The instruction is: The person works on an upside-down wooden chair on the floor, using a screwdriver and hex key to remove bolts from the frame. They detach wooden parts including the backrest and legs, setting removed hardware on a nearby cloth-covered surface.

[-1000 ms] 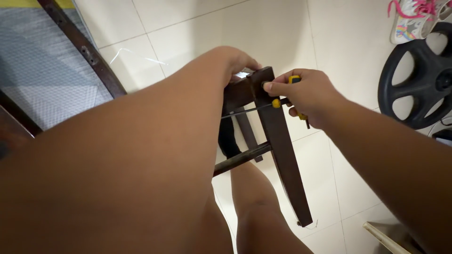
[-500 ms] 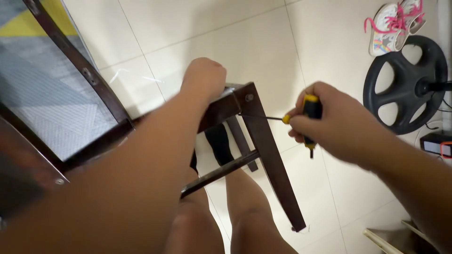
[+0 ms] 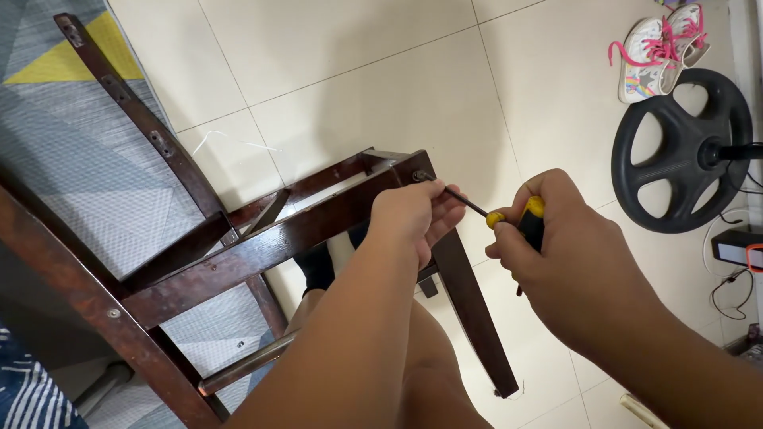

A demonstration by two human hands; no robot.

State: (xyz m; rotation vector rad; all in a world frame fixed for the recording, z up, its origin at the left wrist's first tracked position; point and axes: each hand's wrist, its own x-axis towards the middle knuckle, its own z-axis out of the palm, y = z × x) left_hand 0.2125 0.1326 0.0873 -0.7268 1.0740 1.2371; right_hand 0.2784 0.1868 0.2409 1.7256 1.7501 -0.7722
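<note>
- The right hand (image 3: 568, 246) is wrapped tight around the yellow and black handle of a screwdriver (image 3: 520, 222), fingers fully closed on it.
- The screwdriver's thin metal shaft runs up and to the left, and its tip sits right on a screw (image 3: 419, 175) at the top corner of a dark wooden chair frame (image 3: 262, 242).
- The left hand (image 3: 417, 218) is closed over the frame's rail just below that screw, with its fingertips right next to the shaft. Can't really tell if they touch it.
- The chair frame lies tipped over, propped across the person's legs, with one leg (image 3: 477, 318) pointing down toward the tiled floor (image 3: 358, 79).
- To the left there's a grey rug (image 3: 63, 127) with a yellow patch under part of the frame.
- Over on the right, well away from the hands: a black round fan base (image 3: 675, 155), and a pair of small sneakers (image 3: 660, 44) with pink laces just above it.
</note>
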